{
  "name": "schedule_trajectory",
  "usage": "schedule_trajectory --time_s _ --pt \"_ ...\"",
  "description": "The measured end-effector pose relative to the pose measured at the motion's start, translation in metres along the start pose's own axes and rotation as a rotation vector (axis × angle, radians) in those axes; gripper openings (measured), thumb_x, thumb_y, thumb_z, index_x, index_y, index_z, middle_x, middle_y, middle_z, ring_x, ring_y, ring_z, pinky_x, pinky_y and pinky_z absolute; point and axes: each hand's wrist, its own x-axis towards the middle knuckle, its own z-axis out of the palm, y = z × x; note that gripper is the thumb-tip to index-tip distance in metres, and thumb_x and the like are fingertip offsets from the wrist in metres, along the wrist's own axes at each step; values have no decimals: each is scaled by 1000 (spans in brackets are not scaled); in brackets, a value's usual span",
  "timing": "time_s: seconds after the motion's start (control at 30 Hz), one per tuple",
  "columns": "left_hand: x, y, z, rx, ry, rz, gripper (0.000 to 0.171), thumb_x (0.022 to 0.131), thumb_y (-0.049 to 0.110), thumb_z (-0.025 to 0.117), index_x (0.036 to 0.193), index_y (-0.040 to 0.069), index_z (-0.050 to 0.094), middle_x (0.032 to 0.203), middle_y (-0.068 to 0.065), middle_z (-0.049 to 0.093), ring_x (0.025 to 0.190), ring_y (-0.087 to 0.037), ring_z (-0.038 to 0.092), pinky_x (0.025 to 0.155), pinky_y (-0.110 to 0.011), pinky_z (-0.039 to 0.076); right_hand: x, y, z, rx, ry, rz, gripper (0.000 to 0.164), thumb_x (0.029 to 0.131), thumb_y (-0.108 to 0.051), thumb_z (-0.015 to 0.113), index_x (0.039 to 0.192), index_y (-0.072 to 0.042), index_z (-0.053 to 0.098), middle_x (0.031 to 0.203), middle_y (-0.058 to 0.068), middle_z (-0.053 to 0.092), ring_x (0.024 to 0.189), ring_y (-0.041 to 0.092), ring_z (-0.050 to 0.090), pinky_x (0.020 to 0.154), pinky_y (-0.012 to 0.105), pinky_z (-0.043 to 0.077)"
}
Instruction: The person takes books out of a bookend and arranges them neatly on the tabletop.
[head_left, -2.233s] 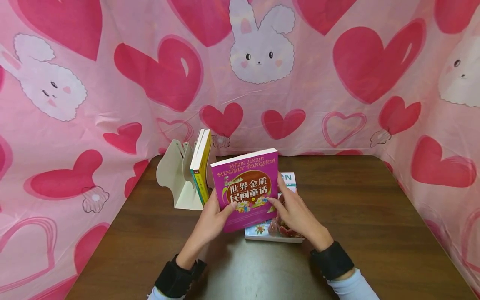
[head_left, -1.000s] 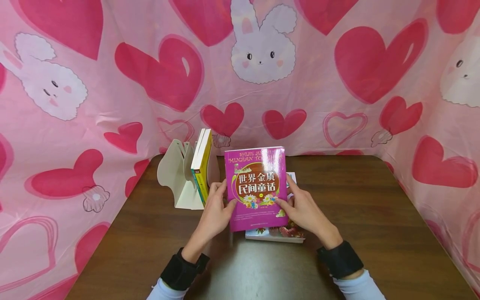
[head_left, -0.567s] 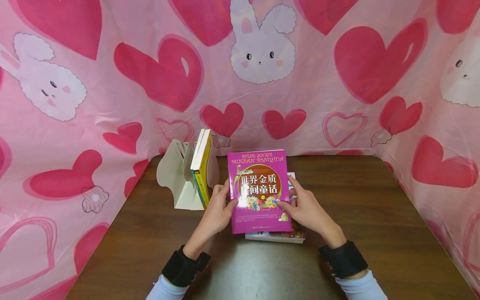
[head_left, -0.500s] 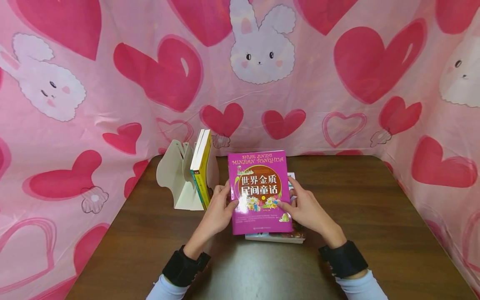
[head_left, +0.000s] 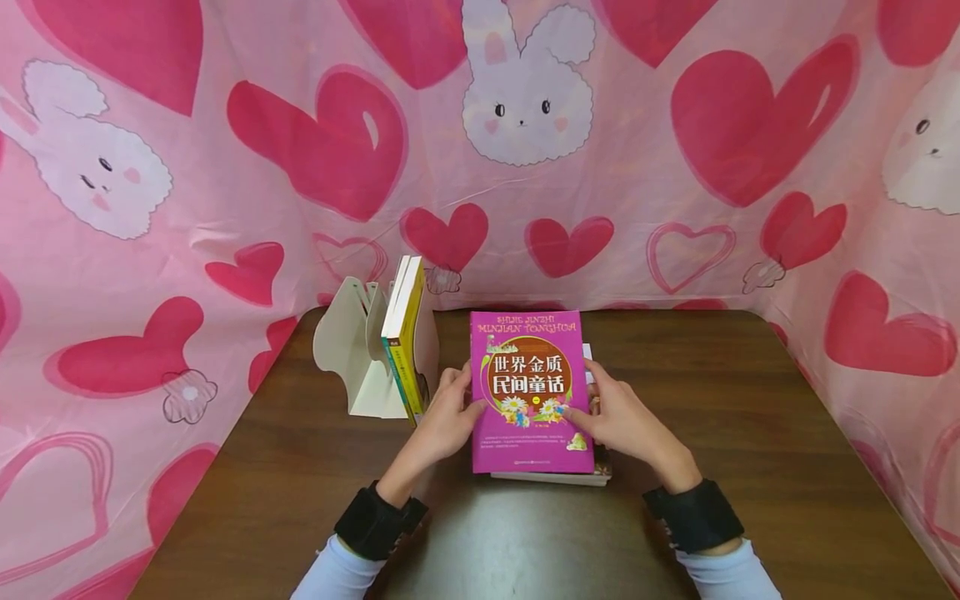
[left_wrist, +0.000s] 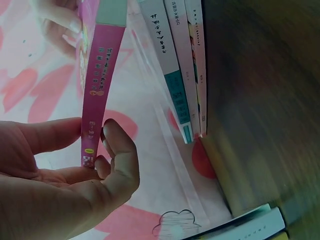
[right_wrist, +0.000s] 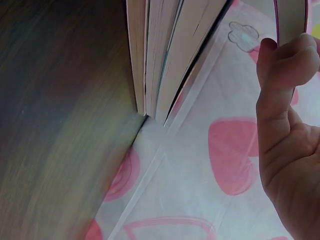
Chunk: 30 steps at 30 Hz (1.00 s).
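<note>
A purple paperback book (head_left: 534, 446) with an oval title panel is held upright between both hands, cover facing the head camera. My left hand (head_left: 448, 421) pinches its left edge, thumb in front and fingers behind; the left wrist view shows the pink spine (left_wrist: 102, 70) in that grip. On the opposite edge, my right hand (head_left: 633, 425) grips it with the thumb on the cover. A short stack of books (head_left: 551, 479) lies flat on the table behind and below, mostly hidden by the purple book. Both wrist views show a gap between the held book and the stack.
Left of the hands stands a cream book rack (head_left: 337, 350), with a yellow book (head_left: 408, 358) and a teal-spined book (head_left: 392, 367) upright in its right part. A brown wooden table (head_left: 750, 433) carries everything. Pink heart-patterned cloth (head_left: 630, 167) walls the back and sides.
The purple book has gone from tilted to straight and moved right and slightly down, now covering more of the stack. Both hands have travelled with it and kept their hold.
</note>
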Motion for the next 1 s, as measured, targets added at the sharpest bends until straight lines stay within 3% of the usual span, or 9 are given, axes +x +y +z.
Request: schedule_trajectory --time_s 0.2,0.5,1.0 --pt "5 0 4 -11 -27 -1 68 102 4 62 161 -2 30 118 -18 48 107 -30 54 85 -45 54 1 3 -4 -18 -3 11 90 91 -30 81 156 0 27 125 23 70 102 29 76 80 47 67" --pt "16 -3 13 -36 -62 -47 69 102 6 63 161 -2 29 119 -19 48 107 -31 57 86 -46 58 2 7 -11 -64 6 13 85 92 -26 79 153 5 29 127 28 69 109 37 73 85 52 65" --pt "25 -8 27 32 -86 -62 63 100 6 66 156 -5 38 114 -20 52 100 -30 56 83 -47 56 2 20 -15 -55 -17 32 83 90 -26 79 150 9 33 110 21 76 86 24 77 77 46 67"
